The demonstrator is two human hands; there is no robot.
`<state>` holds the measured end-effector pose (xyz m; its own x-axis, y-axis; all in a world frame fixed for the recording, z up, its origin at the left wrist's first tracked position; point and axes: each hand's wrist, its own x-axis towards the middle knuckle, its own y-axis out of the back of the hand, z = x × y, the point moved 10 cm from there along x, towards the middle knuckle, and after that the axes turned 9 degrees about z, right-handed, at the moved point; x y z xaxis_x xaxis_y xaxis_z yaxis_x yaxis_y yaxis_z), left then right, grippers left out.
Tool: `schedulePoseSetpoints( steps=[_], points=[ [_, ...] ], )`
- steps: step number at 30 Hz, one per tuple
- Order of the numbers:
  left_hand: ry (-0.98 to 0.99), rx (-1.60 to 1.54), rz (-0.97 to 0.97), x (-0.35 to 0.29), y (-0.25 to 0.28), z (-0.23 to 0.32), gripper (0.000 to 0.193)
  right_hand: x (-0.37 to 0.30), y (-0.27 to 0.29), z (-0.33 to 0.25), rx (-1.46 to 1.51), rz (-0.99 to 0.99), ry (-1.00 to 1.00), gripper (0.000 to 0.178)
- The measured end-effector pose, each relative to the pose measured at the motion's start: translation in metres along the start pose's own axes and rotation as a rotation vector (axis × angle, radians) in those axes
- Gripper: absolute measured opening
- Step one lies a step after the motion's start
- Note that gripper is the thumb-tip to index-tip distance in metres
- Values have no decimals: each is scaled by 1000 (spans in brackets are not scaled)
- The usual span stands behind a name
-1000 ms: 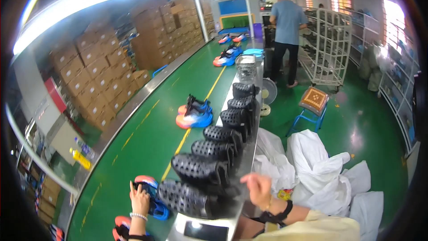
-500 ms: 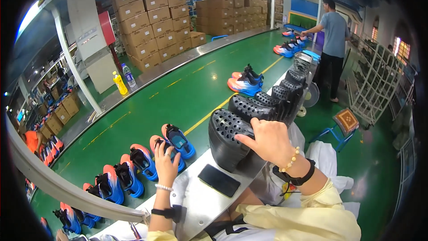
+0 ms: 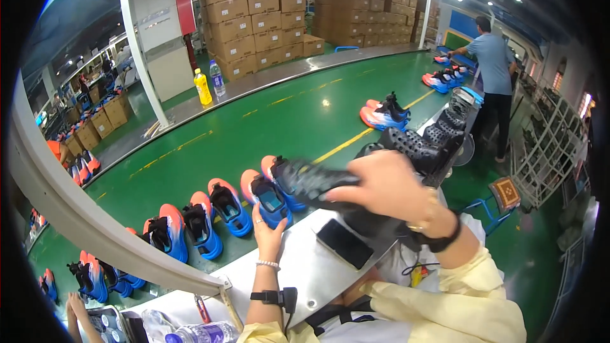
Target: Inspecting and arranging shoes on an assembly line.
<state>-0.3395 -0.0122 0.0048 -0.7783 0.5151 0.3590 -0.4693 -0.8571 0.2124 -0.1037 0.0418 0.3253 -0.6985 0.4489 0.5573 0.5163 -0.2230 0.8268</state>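
Observation:
My right hand holds a black perforated shoe-shaped piece, thumb along its near side; it is blurred by motion. The piece hangs above the edge of the green belt, partly covering a coral-and-blue sneaker. My left hand grips the heel of another coral-and-blue sneaker, fingers on one side and thumb on the other. More such black pieces stand in a row along the metal bench to the right. Just right of my left hand, a dark phone lies on the bench.
Several sneakers line the green belt at left. A white curved rail crosses the lower left. Bottles stand on the far ledge. Another person's hand shows at lower left; a person stands at far right.
My right hand has lifted a black piece off the row and carried it left over the belt. My left hand has lowered to a sneaker's heel. The view has shifted left.

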Motion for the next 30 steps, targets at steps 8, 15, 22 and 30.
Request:
schedulePoseSetpoints(
  steps=[8, 15, 22, 30],
  points=[
    [94, -183, 59, 4, -2, -3, 87, 59, -272, 10, 121, -769, -209, 59],
    [93, 23, 75, 3, 4, -8, 65, 67, -328, -25, -46, -412, -274, 43],
    [117, 65, 34, 4, 8, -4, 47, 50, -375, -42, 15, -203, -362, 17],
    [8, -44, -16, 11, -34, 9, 56, 55, -383, 9, 119, -162, -423, 26]
  ],
)
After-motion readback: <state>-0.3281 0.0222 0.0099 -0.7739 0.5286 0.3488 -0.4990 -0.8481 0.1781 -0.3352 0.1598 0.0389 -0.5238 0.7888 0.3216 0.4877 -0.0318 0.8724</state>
